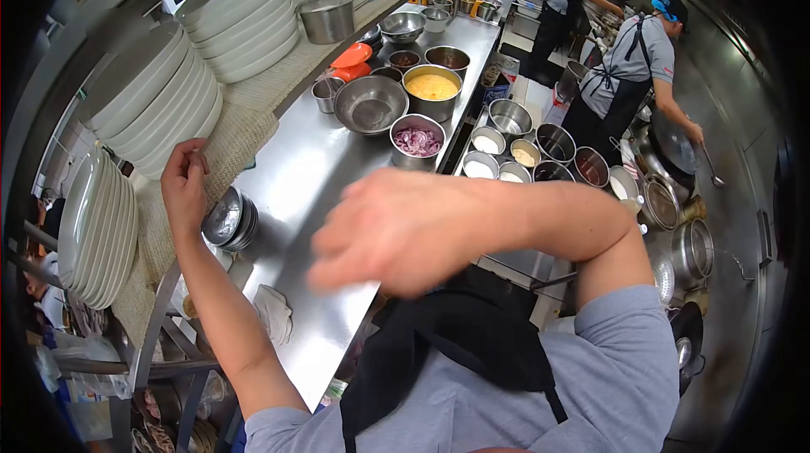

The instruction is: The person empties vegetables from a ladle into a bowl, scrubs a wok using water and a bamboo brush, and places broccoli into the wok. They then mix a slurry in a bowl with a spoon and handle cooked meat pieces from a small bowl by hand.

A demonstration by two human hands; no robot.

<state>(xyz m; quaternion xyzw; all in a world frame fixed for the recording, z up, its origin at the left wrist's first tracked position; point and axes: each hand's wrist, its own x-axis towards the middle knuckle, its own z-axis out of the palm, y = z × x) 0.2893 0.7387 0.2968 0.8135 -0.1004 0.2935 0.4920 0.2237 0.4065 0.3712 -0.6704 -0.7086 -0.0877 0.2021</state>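
Note:
My left hand (185, 189) is raised at the edge of the shelf, its fingers curled by the woven mat (240, 120). Whether anything is inside those fingers is hidden. A stack of white plates (156, 99) stands just behind it, and a stack of small metal bowls (232, 218) sits on the steel counter (291, 170) to its right. Out in front of my chest, above the counter's edge, my right hand (396, 234) is smeared by motion, so its fingers cannot be made out. Below it on the counter lies a crumpled white cloth (272, 315).
Farther along the counter stand a pot of yellow liquid (432, 86), a pot of sliced red onion (418, 139) and a wide metal bowl (371, 105). Several ingredient pots (510, 118) are at the right. Two people in aprons (629, 69) work by the stoves.

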